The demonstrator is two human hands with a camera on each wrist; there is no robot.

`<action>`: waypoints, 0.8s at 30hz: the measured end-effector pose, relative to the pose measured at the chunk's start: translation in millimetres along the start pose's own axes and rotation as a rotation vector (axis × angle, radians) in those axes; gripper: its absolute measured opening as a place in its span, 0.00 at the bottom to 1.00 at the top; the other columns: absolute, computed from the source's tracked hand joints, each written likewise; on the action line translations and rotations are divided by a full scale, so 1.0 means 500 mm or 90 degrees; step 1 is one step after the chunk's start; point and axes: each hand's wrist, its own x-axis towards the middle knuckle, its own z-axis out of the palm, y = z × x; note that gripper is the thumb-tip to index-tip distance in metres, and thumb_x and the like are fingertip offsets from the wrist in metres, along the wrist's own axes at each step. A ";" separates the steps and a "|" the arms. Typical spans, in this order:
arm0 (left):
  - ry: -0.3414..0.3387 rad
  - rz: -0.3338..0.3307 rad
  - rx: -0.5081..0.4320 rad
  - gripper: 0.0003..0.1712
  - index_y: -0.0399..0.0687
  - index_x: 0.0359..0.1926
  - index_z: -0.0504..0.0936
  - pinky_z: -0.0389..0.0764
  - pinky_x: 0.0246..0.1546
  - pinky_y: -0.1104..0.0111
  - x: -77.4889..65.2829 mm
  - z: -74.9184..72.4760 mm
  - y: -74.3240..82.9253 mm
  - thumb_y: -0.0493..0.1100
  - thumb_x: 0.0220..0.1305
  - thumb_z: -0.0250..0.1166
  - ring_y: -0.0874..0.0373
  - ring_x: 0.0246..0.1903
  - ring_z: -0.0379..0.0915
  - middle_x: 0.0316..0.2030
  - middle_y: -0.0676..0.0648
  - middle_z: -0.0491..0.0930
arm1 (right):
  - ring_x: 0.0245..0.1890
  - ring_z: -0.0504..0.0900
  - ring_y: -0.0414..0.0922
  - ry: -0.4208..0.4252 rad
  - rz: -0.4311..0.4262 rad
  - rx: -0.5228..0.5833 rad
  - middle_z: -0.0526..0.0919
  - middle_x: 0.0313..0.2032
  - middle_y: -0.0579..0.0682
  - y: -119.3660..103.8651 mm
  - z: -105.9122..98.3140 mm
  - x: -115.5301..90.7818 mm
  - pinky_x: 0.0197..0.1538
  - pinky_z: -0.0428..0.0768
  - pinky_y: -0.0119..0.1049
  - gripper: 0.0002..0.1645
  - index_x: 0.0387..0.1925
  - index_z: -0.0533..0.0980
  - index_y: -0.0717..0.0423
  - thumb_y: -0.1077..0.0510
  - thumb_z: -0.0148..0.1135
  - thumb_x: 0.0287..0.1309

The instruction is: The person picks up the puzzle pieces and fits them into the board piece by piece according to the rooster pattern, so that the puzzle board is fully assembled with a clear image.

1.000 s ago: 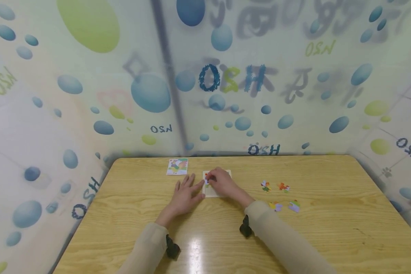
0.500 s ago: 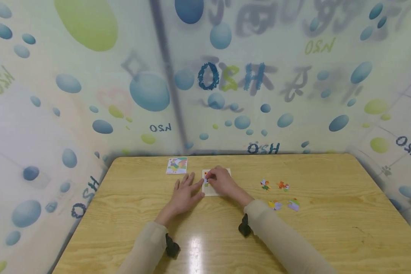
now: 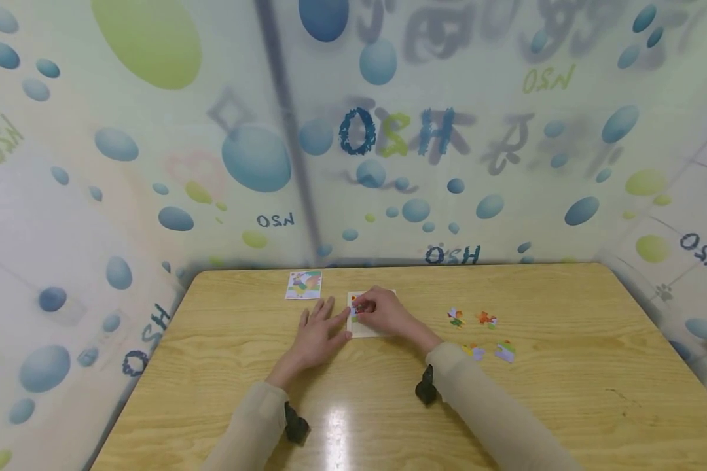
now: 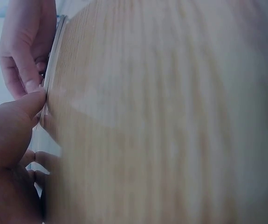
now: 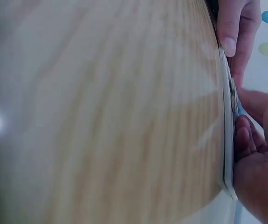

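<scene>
Four multicoloured, irregular puzzle pieces (image 3: 505,351) set apart from a pale, square puzzle tray (image 3: 374,330)

The tray is placed near the middle of the far edge of the light-brown, wood-grained desk (image 3: 182,366). By the tips of the forefinger and thumb of the left hand (image 3: 318,337), its left edge is touched; the fingers are spread and mostly straight. Over the tray's left half, a small dark-and-red puzzle piece (image 3: 362,307) is pinched between the curled thumb and forefinger of the right hand (image 3: 389,313), though it is largely hidden. The loose pieces are scattered to the tray's right, towards the desk's right edge. A square picture card (image 3: 304,285) with a white border is laid close to the far edge, towards the far left corner.
</scene>
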 end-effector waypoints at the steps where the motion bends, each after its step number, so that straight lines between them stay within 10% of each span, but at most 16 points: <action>1: -0.002 0.000 0.000 0.31 0.45 0.74 0.70 0.38 0.71 0.33 0.000 0.000 0.000 0.51 0.76 0.60 0.31 0.77 0.38 0.78 0.30 0.49 | 0.33 0.76 0.40 -0.006 -0.006 0.003 0.77 0.34 0.46 0.001 -0.001 0.000 0.39 0.77 0.34 0.12 0.46 0.87 0.57 0.65 0.72 0.60; 24: -0.006 -0.004 -0.010 0.32 0.45 0.75 0.69 0.36 0.71 0.33 -0.002 -0.002 0.004 0.51 0.76 0.60 0.32 0.78 0.37 0.78 0.30 0.48 | 0.33 0.73 0.40 0.007 -0.002 -0.014 0.77 0.36 0.47 -0.005 0.002 -0.003 0.36 0.74 0.32 0.11 0.46 0.87 0.58 0.63 0.73 0.61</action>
